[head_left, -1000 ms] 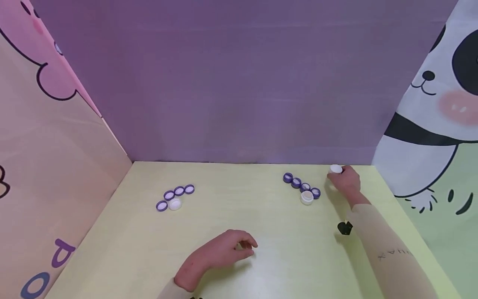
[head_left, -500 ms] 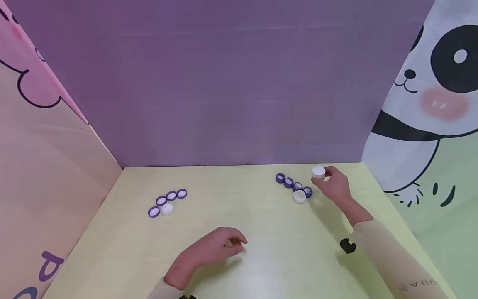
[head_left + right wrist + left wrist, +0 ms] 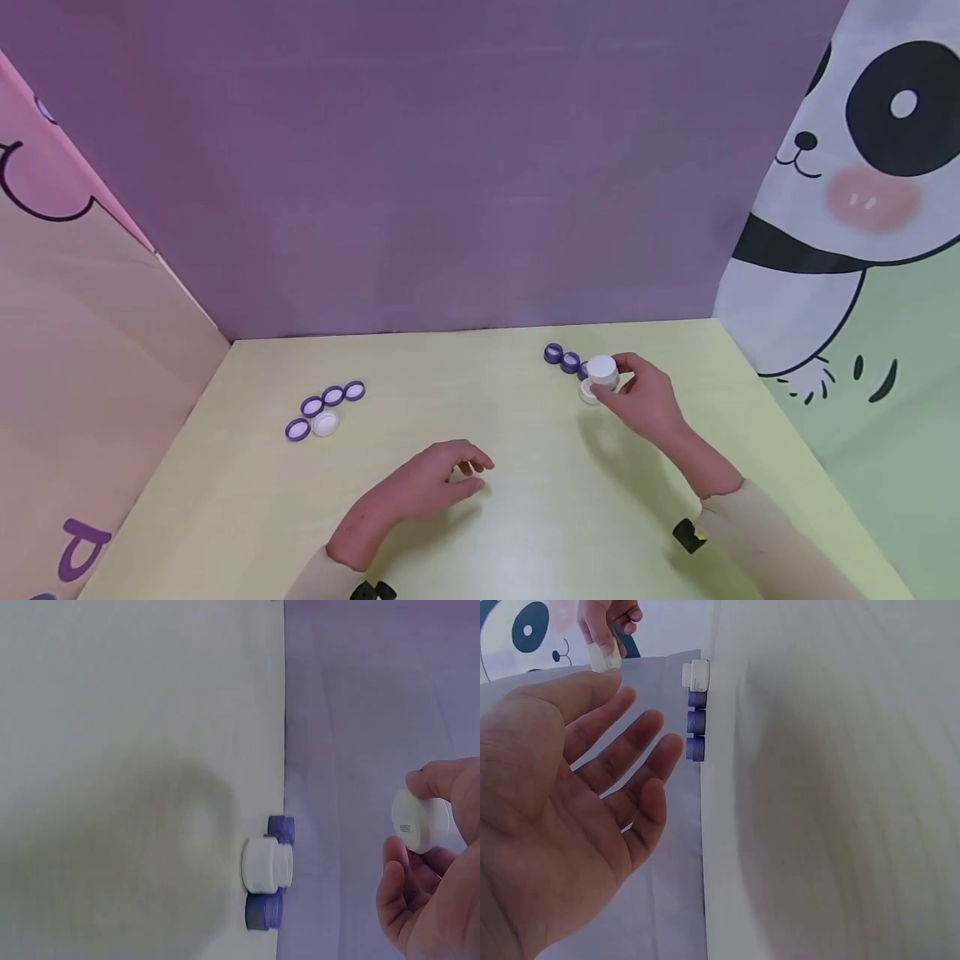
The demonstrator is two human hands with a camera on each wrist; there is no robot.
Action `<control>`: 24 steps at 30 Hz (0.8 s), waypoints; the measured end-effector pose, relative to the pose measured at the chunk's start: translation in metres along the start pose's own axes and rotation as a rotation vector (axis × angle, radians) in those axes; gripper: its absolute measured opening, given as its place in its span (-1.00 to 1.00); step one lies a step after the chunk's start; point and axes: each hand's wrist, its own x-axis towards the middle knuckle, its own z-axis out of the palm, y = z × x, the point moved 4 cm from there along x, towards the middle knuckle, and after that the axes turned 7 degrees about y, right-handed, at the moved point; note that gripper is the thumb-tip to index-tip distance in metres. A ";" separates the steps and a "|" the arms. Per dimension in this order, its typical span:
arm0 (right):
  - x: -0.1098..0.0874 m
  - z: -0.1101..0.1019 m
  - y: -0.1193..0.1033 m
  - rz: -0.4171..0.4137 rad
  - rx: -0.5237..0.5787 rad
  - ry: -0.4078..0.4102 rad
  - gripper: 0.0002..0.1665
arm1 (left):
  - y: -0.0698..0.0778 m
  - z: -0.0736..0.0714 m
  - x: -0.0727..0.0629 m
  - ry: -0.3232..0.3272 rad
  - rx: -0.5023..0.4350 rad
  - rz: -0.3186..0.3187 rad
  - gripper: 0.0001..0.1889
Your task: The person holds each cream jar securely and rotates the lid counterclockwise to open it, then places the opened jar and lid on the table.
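My right hand (image 3: pixel 645 404) pinches a small round white jar (image 3: pixel 602 371) with a smooth flat top between thumb and fingers. In the right wrist view a small printed mark shows on the jar's underside, and it is above the table. Below it stands a white jar without a lid (image 3: pixel 262 865), its narrower neck showing. A diagonal row of small purple jars (image 3: pixel 570 362) adjoins that one; the held jar hides part of the row in the head view. Over the front middle of the table, my left hand (image 3: pixel 431 483) holds nothing, its fingers loosely bent.
On the table's left lie several purple-rimmed lids (image 3: pixel 312 407) with white insides, next to a white lid (image 3: pixel 325 423). A purple backdrop (image 3: pixel 465 183) rises at the table's far edge. Printed cloth walls stand at both sides, one with a panda (image 3: pixel 873 200).
My right hand has brought the white jar from the far right corner leftward and nearer, over the row of jars. The left hand stays about where it was, and the head view has turned right.
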 end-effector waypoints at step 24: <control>-0.063 0.054 -0.060 -0.279 0.117 -0.118 -0.51 | 0.038 -0.005 0.005 0.198 0.154 0.228 -0.52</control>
